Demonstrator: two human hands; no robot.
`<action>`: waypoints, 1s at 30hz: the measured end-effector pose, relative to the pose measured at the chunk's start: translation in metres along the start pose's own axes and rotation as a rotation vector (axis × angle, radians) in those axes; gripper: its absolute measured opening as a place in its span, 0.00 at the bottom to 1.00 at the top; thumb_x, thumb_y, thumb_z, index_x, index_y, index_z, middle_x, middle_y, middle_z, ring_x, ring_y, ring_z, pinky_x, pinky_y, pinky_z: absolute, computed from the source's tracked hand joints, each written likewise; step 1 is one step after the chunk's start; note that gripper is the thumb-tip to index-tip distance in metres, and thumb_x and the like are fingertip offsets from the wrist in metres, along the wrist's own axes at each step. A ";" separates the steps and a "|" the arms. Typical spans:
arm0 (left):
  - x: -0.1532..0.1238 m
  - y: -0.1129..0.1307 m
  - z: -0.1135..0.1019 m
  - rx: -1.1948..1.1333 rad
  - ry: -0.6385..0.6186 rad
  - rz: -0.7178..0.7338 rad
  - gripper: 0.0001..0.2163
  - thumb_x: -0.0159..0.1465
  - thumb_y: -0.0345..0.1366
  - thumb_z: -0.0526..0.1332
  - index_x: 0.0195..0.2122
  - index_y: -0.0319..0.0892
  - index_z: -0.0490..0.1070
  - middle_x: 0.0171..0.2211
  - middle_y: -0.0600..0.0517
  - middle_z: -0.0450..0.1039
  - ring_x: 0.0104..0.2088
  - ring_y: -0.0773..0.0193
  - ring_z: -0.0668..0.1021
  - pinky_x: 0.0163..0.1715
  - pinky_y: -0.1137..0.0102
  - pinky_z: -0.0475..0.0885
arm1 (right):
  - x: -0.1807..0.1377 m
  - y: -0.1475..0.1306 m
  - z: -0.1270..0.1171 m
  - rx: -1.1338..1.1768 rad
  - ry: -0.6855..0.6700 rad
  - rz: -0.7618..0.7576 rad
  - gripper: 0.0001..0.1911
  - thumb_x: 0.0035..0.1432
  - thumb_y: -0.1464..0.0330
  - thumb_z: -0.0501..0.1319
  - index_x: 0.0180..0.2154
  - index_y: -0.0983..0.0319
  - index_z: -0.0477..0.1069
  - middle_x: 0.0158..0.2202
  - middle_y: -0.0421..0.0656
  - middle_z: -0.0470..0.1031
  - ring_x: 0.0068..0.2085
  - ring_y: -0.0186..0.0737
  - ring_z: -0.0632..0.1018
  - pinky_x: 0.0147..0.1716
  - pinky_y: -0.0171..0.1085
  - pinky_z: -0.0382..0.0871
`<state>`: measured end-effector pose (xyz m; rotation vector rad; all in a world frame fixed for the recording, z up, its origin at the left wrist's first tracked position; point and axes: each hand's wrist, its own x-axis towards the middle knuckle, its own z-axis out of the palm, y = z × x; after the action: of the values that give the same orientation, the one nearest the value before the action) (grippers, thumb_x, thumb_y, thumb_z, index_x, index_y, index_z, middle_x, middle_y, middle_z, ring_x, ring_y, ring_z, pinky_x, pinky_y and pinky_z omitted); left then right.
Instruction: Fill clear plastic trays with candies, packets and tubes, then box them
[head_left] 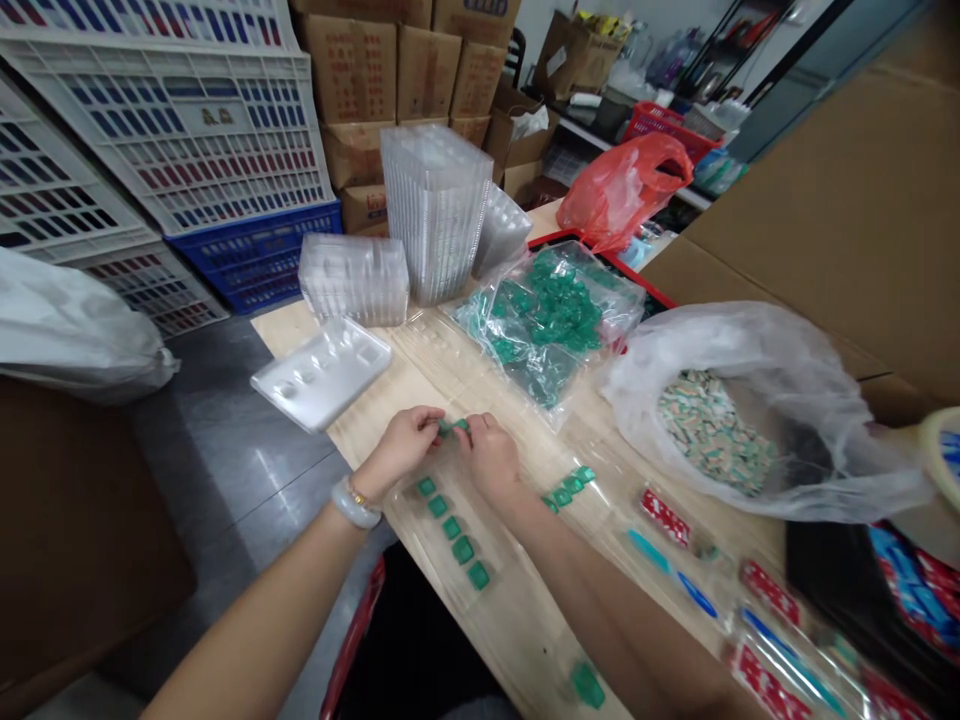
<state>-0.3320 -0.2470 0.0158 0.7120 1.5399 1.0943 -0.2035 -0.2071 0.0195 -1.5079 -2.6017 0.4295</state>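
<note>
Small green piece [453, 426] pinched between closed fingers of left hand [401, 442] and right hand [491, 457], green squares [451, 527] lined beneath on desk [420, 375].

A small green plastic piece [452, 427], pinched between the left hand [403, 442] and the right hand [491, 455] just left of frame centre, sits above five green squares [451, 527] lined diagonally in a clear tray [412, 520].
</note>
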 end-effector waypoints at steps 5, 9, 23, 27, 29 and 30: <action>-0.010 0.007 -0.006 -0.155 -0.020 -0.013 0.11 0.50 0.29 0.59 0.36 0.36 0.70 0.24 0.55 0.70 0.20 0.74 0.69 0.23 0.76 0.66 | -0.008 0.006 -0.012 0.135 -0.025 0.048 0.12 0.54 0.66 0.55 0.40 0.64 0.66 0.33 0.47 0.70 0.32 0.39 0.72 0.32 0.36 0.63; -0.013 0.020 0.003 -0.375 -0.125 -0.042 0.12 0.47 0.31 0.63 0.34 0.35 0.71 0.28 0.51 0.72 0.26 0.71 0.73 0.29 0.75 0.67 | -0.014 0.012 -0.024 0.523 0.067 -0.125 0.15 0.54 0.66 0.55 0.44 0.61 0.64 0.37 0.46 0.69 0.35 0.38 0.71 0.36 0.37 0.65; 0.003 0.010 0.013 0.751 -0.016 0.573 0.05 0.54 0.29 0.57 0.31 0.39 0.70 0.33 0.48 0.69 0.38 0.61 0.70 0.41 0.66 0.64 | 0.028 0.036 -0.018 0.185 -0.046 -0.186 0.04 0.52 0.70 0.55 0.32 0.63 0.67 0.30 0.43 0.70 0.32 0.35 0.70 0.32 0.33 0.61; 0.005 0.011 0.016 0.867 -0.015 0.589 0.04 0.53 0.28 0.57 0.29 0.38 0.69 0.31 0.48 0.67 0.36 0.60 0.69 0.39 0.66 0.65 | 0.030 0.023 -0.013 -0.048 -0.064 -0.084 0.06 0.54 0.68 0.54 0.33 0.64 0.66 0.29 0.45 0.71 0.30 0.37 0.71 0.27 0.33 0.58; 0.005 0.011 0.017 0.893 -0.013 0.590 0.04 0.53 0.27 0.57 0.30 0.38 0.69 0.31 0.48 0.67 0.36 0.60 0.69 0.39 0.66 0.65 | 0.030 0.023 -0.012 0.000 -0.069 -0.068 0.07 0.55 0.67 0.54 0.33 0.63 0.66 0.28 0.45 0.71 0.28 0.37 0.71 0.26 0.33 0.58; 0.005 0.011 0.017 0.899 -0.013 0.589 0.04 0.53 0.28 0.57 0.30 0.38 0.69 0.31 0.48 0.67 0.36 0.60 0.69 0.39 0.66 0.65 | 0.029 0.025 -0.012 0.064 -0.076 -0.070 0.07 0.54 0.67 0.54 0.33 0.63 0.66 0.27 0.43 0.71 0.28 0.36 0.71 0.26 0.32 0.58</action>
<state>-0.3179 -0.2338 0.0240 1.8639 1.8515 0.7395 -0.1949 -0.1681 0.0224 -1.4021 -2.6612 0.5682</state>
